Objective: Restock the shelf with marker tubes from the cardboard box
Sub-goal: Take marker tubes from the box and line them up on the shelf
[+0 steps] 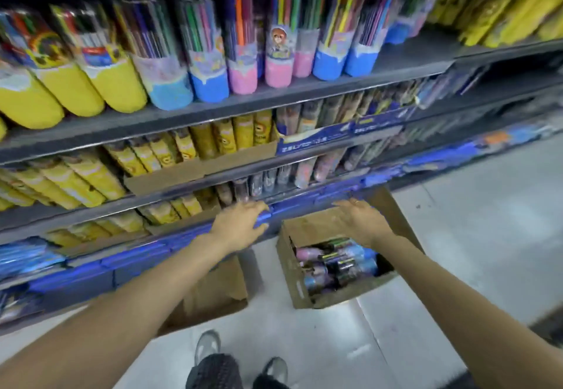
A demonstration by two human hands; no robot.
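Cardboard box (300,285) on floor holds marker tubes (336,263) lying flat, long axes left-right, directly below right hand (362,219), which is nearer, fingers relaxed, empty; left hand (243,221) rests flat, fingers straight, on low shelf edge (182,237), left of box.

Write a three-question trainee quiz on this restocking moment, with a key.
1. True or false: the cardboard box on the floor has marker tubes in it.
2. Is either hand gripping a tube? A) left only B) right only C) neither
3. Fill in: the left hand is by the blue edge of a ____.

Key:
1. True.
2. C; the right hand, fingers straight, is above the box.
3. Shelf.
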